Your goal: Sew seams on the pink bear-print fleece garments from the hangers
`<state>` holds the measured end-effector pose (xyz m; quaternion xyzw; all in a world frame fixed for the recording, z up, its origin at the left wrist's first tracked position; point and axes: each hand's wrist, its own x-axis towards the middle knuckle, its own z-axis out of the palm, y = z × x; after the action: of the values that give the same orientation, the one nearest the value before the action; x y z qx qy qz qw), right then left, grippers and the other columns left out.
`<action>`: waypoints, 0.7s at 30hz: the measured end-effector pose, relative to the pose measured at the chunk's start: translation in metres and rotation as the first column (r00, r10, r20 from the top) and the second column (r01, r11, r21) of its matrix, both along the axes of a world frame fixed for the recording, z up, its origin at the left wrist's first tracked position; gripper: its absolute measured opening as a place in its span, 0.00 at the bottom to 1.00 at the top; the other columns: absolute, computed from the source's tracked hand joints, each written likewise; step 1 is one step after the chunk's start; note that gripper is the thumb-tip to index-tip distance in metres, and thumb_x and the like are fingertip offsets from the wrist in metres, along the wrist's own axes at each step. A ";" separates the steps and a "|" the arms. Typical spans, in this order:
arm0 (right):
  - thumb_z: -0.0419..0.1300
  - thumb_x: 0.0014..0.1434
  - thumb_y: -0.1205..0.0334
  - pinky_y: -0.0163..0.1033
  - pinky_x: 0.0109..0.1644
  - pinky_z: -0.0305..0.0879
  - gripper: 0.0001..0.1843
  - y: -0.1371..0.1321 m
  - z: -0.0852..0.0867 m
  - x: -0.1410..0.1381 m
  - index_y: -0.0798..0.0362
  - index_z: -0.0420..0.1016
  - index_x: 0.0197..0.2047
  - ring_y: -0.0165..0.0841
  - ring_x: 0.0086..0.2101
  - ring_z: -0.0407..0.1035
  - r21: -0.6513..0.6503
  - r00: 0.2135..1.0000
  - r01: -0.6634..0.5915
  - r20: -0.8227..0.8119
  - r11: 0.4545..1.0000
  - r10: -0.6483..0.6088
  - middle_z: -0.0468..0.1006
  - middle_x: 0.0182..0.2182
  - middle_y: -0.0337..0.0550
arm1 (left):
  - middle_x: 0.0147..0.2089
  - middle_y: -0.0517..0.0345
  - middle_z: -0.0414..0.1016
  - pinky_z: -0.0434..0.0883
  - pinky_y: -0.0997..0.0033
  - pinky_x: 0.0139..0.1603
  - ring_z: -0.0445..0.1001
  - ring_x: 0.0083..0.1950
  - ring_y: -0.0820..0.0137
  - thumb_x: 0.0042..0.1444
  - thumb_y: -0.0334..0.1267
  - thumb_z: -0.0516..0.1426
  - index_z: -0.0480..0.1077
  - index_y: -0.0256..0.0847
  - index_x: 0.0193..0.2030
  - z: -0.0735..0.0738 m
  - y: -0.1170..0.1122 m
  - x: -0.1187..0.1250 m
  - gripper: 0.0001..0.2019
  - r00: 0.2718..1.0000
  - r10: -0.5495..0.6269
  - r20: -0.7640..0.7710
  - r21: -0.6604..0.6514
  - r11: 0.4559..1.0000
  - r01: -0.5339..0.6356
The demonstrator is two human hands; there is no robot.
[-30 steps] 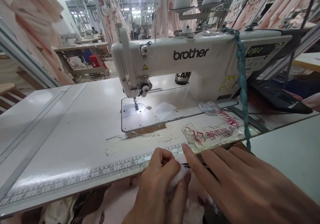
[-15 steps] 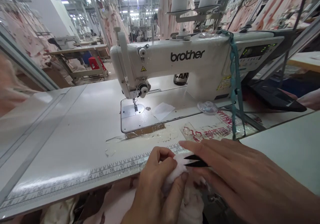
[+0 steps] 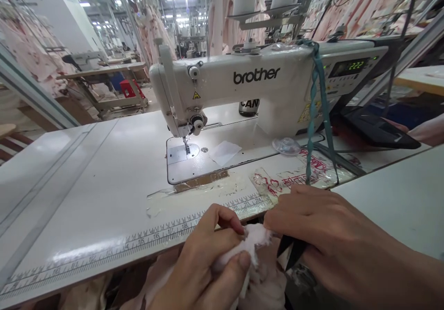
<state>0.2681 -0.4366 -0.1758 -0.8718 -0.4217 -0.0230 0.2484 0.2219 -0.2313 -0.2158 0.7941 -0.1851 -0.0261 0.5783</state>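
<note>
At the table's front edge my left hand [image 3: 204, 259] is closed in a pinch on a bunch of pale pink fabric [image 3: 255, 240]. Just to its right, my right hand [image 3: 333, 240] curls around black thread snips [image 3: 291, 250], whose blades point down and left beside the fabric. Both hands sit below the printed ruler strip [image 3: 145, 238] on the white table [image 3: 104, 171]. More of the pink fabric hangs under the table edge. Behind the hands stands the white Brother sewing machine [image 3: 256, 83], its needle area [image 3: 187, 146] lit.
A small white patch [image 3: 225, 152] and a clear plastic disc [image 3: 286, 146] lie on the machine bed. A teal cord [image 3: 312, 111] hangs from the machine's right end. A black tray [image 3: 378, 132] sits at right, with another person's hand [image 3: 426, 132] beyond it. Other tables and hanging garments fill the background.
My right hand has gone from flat fingers to a curl around the snips, whose blades swung from pointing left to pointing down. My left hand kept its pinch on the fabric and drifted slightly left.
</note>
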 end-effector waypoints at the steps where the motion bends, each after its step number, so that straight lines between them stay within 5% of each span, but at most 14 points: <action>1: 0.47 0.51 0.75 0.38 0.36 0.52 0.11 0.000 -0.001 0.001 0.51 0.66 0.28 0.31 0.26 0.61 -0.007 1.000 0.006 0.003 1.000 -0.006 0.69 0.23 0.34 | 0.40 0.52 0.67 0.66 0.74 0.39 0.68 0.39 0.71 0.61 0.37 0.50 0.66 0.38 0.28 -0.001 0.000 0.000 0.11 1.000 -0.007 -0.010 -0.002 1.000 0.007; 5: 0.46 0.51 0.76 0.38 0.34 0.55 0.12 0.000 -0.002 0.004 0.52 0.67 0.32 0.33 0.28 0.64 -0.061 0.991 0.070 0.122 0.996 -0.062 0.71 0.27 0.38 | 0.33 0.53 0.71 0.69 0.72 0.36 0.70 0.38 0.67 0.60 0.41 0.51 0.70 0.41 0.34 -0.016 -0.003 -0.005 0.09 0.998 0.067 0.001 0.053 0.996 -0.067; 8: 0.46 0.57 0.73 0.40 0.36 0.59 0.12 0.001 0.002 -0.001 0.54 0.66 0.41 0.36 0.31 0.66 -0.095 0.948 0.086 0.315 0.992 -0.052 0.73 0.32 0.43 | 0.45 0.50 0.73 0.73 0.66 0.43 0.71 0.47 0.62 0.58 0.41 0.55 0.70 0.44 0.45 -0.029 -0.010 -0.016 0.10 0.961 0.246 0.127 0.101 0.960 -0.260; 11: 0.46 0.60 0.71 0.44 0.39 0.58 0.10 0.002 0.003 -0.010 0.54 0.67 0.40 0.39 0.32 0.66 -0.130 0.880 0.075 0.474 0.989 -0.004 0.71 0.30 0.43 | 0.52 0.50 0.71 0.73 0.63 0.51 0.70 0.53 0.61 0.58 0.38 0.55 0.69 0.46 0.49 -0.033 -0.018 -0.024 0.12 0.913 0.350 0.211 0.142 0.913 -0.382; 16: 0.49 0.57 0.73 0.46 0.35 0.54 0.10 0.003 -0.005 -0.019 0.54 0.70 0.35 0.39 0.28 0.63 -0.245 0.818 0.141 0.574 0.959 0.027 0.68 0.26 0.43 | 0.47 0.50 0.73 0.75 0.67 0.42 0.71 0.49 0.63 0.59 0.38 0.53 0.69 0.45 0.45 -0.025 -0.025 -0.018 0.09 0.911 0.329 0.247 0.159 0.914 -0.373; 21: 0.46 0.57 0.74 0.45 0.32 0.51 0.14 0.004 -0.004 -0.017 0.55 0.71 0.34 0.39 0.27 0.62 -0.273 0.783 0.151 0.620 0.950 0.053 0.68 0.25 0.44 | 0.30 0.55 0.70 0.69 0.72 0.30 0.68 0.32 0.71 0.60 0.35 0.50 0.64 0.41 0.28 -0.012 -0.030 -0.007 0.09 0.943 0.238 0.235 0.124 0.954 -0.272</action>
<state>0.2508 -0.4322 -0.1796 -0.8540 -0.4549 -0.2487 -0.0438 0.2146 -0.2610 -0.2277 0.8520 -0.1400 0.1216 0.4896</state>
